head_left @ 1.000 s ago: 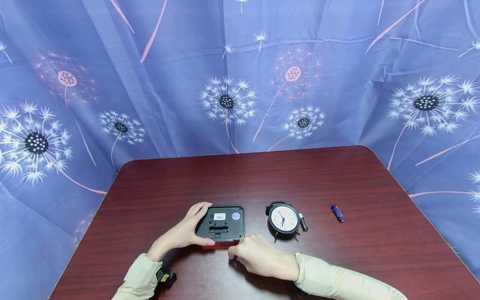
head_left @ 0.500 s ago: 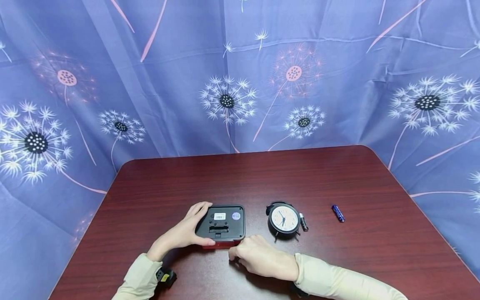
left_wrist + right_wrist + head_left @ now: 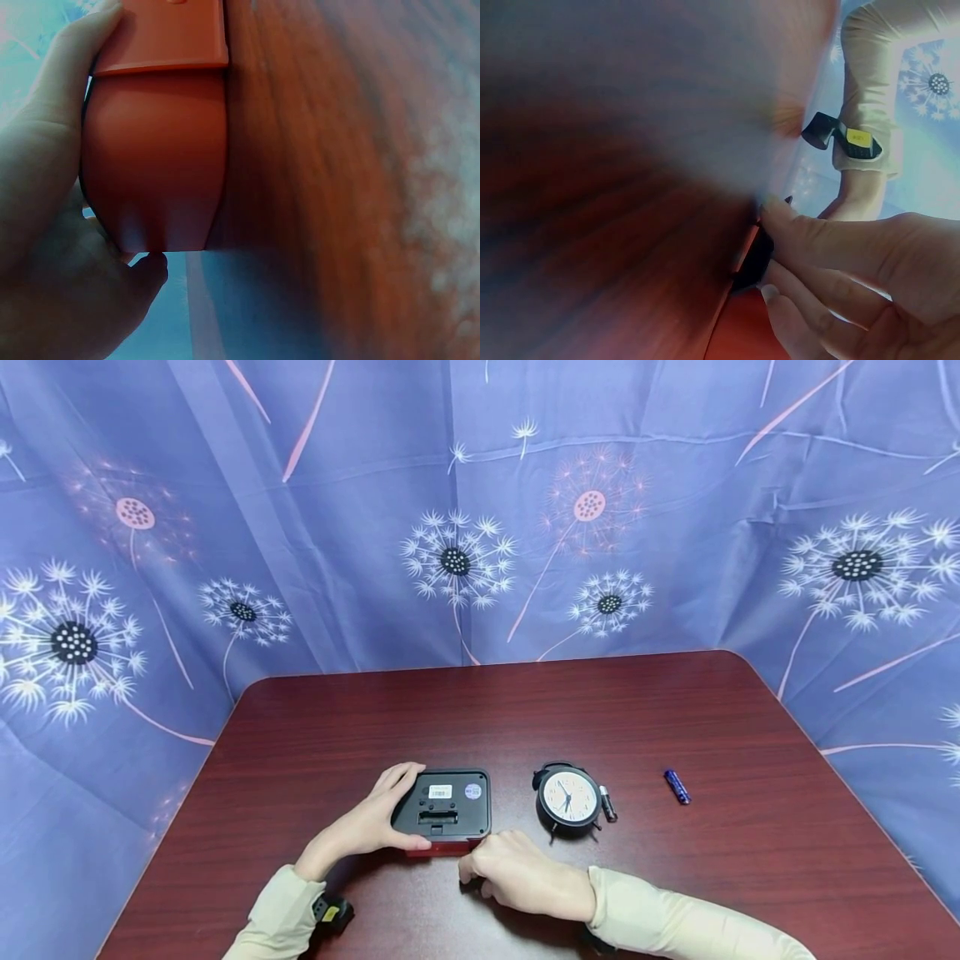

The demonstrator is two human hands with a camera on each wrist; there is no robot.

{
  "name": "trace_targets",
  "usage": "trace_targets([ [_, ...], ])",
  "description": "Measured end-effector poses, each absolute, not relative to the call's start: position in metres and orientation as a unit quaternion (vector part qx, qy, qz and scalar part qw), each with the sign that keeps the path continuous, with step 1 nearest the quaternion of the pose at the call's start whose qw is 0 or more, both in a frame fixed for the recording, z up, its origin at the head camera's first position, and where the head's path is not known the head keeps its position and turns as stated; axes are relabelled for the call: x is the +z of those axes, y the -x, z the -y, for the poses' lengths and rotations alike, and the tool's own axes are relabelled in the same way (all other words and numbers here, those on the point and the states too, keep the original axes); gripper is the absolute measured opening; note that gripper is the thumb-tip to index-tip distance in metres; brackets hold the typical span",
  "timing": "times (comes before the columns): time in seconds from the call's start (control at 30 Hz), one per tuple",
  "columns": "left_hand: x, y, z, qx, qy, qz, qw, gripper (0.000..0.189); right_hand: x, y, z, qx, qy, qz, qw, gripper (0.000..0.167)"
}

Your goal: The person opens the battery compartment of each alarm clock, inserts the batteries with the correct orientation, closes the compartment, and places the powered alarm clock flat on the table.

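Red and black, the box (image 3: 472, 814) is lying on the tabletop (image 3: 600, 710), slot (image 3: 438, 817) upward, probably for easy reach, the left hand (image 3: 367, 820) gripping its left end, seemingly to steady it, the right hand (image 3: 521, 870) pinching a small black piece (image 3: 756, 261) by the box's near right corner.

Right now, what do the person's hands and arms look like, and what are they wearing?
The left hand and right hand wear no gloves. The left sleeve and right sleeve are long, wrinkled and pale cream. A black gadget with a yellow label sits at the left wrist. Something black peeks from under the right sleeve.
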State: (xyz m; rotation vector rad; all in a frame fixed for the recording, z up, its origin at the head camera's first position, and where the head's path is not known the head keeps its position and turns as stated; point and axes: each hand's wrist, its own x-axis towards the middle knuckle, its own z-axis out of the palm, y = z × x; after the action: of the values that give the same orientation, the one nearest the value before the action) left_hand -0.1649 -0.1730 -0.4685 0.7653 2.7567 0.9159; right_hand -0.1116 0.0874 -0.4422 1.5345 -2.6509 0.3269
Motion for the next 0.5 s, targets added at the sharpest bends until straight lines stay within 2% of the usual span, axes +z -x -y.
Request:
trace_targets([
  [0.5,-0.4697,0.1655,0.1735,0.307,-0.249,-0.915,0.078,0.108,-0.4425,0.1121,-0.0849,0.091,-0.482,0.871,0.003,0.027],
])
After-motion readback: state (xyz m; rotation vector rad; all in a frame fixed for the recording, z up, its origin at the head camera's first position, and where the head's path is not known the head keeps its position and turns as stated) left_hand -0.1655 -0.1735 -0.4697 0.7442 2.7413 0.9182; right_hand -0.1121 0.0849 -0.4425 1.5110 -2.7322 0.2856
